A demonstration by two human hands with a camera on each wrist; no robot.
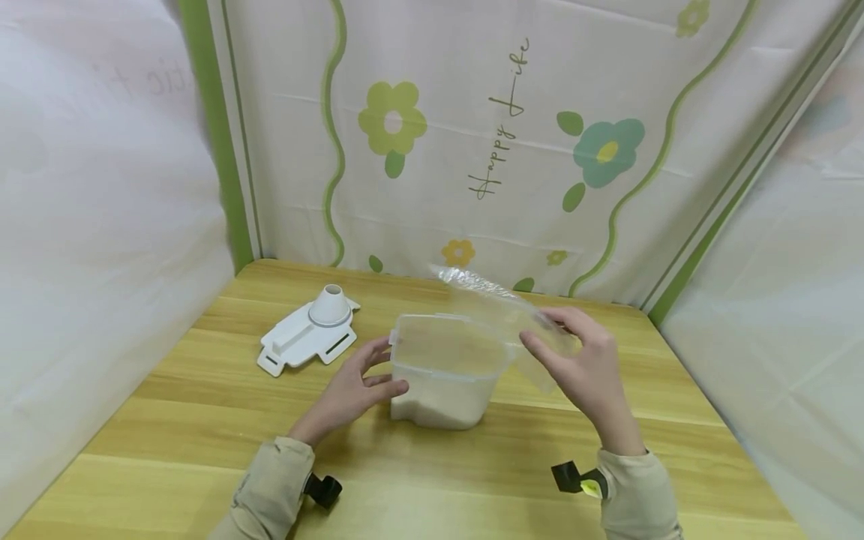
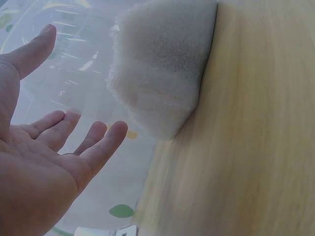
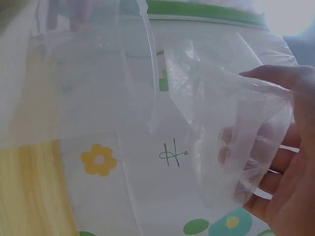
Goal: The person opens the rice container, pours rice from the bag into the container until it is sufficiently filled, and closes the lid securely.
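A clear plastic container (image 1: 442, 367) stands on the table, partly filled with white grains that look like rice (image 2: 157, 64). My left hand (image 1: 358, 382) is at its left side, thumb toward the front wall and the other fingers along the side, loosely spread in the left wrist view. To the right and above the rim, my right hand (image 1: 587, 367) pinches a thin, see-through plastic bag (image 3: 221, 118) between thumb and fingers. The bag looks flat and crinkled, and its far end rises over the back of the container. Some right fingers show through the plastic.
A white lid (image 1: 304, 341) with side clips and a cone-shaped spout lies on the wooden table (image 1: 202, 420), left of the container. Behind the table hangs a flower-printed curtain (image 1: 445, 150), with pale sheets on both sides.
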